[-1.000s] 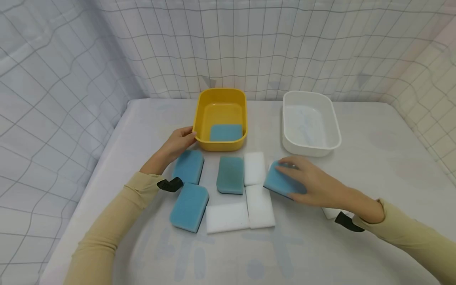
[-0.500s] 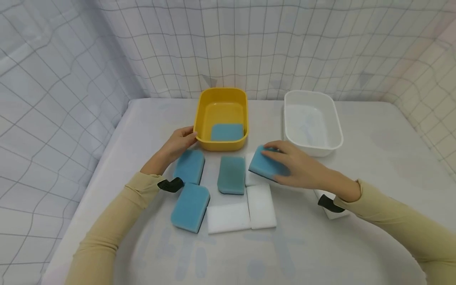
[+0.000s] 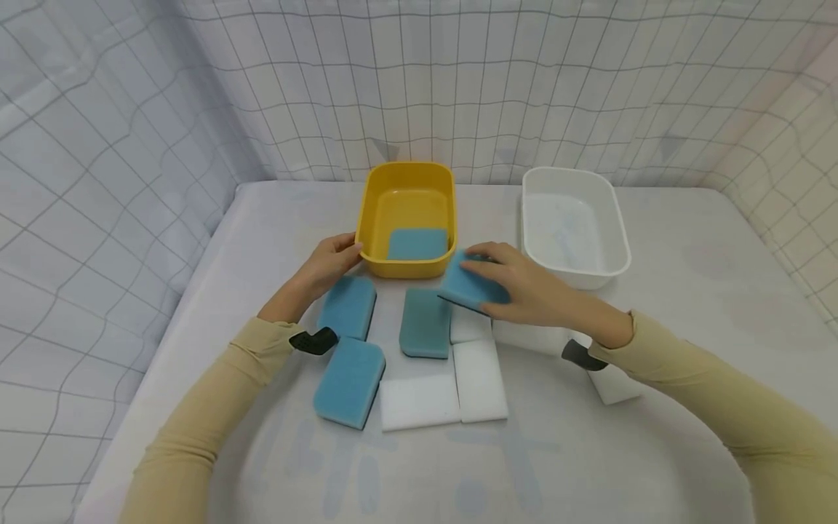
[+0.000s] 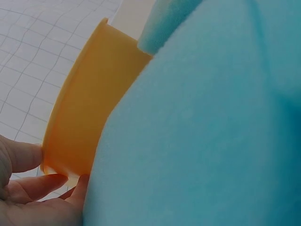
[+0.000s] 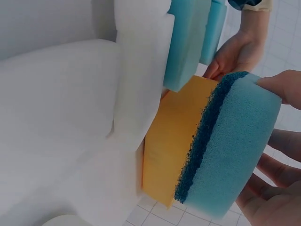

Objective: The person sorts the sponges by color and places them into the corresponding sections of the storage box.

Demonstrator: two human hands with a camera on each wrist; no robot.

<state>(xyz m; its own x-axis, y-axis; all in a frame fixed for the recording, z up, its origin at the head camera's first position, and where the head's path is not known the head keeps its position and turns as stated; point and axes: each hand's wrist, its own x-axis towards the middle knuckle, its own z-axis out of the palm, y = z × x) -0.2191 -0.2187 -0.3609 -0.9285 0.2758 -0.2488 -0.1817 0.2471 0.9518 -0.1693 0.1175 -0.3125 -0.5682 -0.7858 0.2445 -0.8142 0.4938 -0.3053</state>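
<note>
In the head view my left hand (image 3: 325, 263) holds the near left corner of a yellow plastic tub (image 3: 407, 270), with the thumb at its rim. A blue sponge (image 3: 417, 244) lies inside that tub. My right hand (image 3: 533, 290) pinches another blue sponge (image 3: 473, 285) between thumb and fingers, raised just off the tub's near right corner. The right wrist view shows this held sponge (image 5: 235, 141) with its dark scouring layer. Below it lie a greener blue sponge (image 3: 424, 324) and a white sponge (image 3: 468, 325), partly covered in the head view.
A white tub (image 3: 576, 278) stands at the back right. Two blue sponges (image 3: 349, 382) lie left of the middle. White sponges lie in front, one crosswise (image 3: 420, 402), one lengthwise (image 3: 480, 380), and others partly under the right arm (image 3: 614, 384). A gridded curtain (image 3: 484, 87) closes the back.
My right hand has carried the blue sponge left and away from me, toward the yellow tub, uncovering white sponges at the right. My left hand stays at the tub.
</note>
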